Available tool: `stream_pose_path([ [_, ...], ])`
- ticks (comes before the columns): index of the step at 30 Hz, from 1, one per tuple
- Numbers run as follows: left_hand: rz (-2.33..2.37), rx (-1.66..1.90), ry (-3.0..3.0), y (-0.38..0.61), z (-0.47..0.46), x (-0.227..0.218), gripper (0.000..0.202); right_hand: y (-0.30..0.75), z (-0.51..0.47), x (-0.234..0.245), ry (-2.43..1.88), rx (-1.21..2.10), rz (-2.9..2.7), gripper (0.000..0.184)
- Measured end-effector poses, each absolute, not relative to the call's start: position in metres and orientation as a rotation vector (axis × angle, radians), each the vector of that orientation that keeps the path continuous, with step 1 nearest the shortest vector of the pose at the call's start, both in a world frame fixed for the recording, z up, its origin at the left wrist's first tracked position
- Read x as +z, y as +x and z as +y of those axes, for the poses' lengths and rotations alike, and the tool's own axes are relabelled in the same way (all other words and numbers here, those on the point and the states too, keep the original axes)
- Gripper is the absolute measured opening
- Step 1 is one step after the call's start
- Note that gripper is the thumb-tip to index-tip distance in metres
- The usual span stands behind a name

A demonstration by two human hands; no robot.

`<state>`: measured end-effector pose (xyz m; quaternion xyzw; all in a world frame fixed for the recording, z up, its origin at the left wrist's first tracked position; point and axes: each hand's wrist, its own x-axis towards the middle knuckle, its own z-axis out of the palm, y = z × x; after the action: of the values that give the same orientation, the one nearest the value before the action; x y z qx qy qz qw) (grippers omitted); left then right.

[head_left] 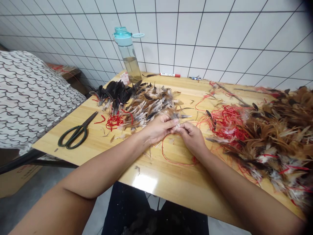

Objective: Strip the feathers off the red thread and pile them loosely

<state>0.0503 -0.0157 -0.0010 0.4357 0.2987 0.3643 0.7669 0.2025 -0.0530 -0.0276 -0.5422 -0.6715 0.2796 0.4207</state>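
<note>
My left hand [158,129] and my right hand [192,137] meet at the middle of a wooden table [156,182]. Both pinch the base of a small bunch of brown feathers [177,115] that fans away from me. A red thread [171,160] loops on the table under my hands and runs up to the pinch. A pile of dark and brown feathers [137,101] with red thread lies just beyond my left hand. A larger heap of brown feathers tangled in red thread [269,137] fills the right side.
Green-handled scissors [77,132] lie at the table's left front. A water bottle with a teal lid [128,55] stands at the back by the tiled wall, with a red marker [170,75] near it. A patterned cushion [26,94] sits to the left.
</note>
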Motion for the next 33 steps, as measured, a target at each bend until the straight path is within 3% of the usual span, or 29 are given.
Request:
stream_pose_path([
  [18,0.871,0.861,1.427,0.049,-0.013,-0.001,0.025,0.205,-0.049,-0.032,-1.346,0.741,-1.742,0.014],
  [23,0.838,0.871,1.321,0.048,-0.012,-0.001,0.031,0.206,-0.049,-0.030,-1.223,0.971,-1.632,0.016],
  [29,0.768,0.917,1.242,0.045,-0.012,0.003,0.038,0.208,-0.051,-0.013,-1.096,1.312,-1.437,0.037],
  [33,0.740,0.848,1.246,0.045,-0.013,0.003,0.035,0.210,-0.051,-0.010,-1.073,1.423,-1.462,0.040],
])
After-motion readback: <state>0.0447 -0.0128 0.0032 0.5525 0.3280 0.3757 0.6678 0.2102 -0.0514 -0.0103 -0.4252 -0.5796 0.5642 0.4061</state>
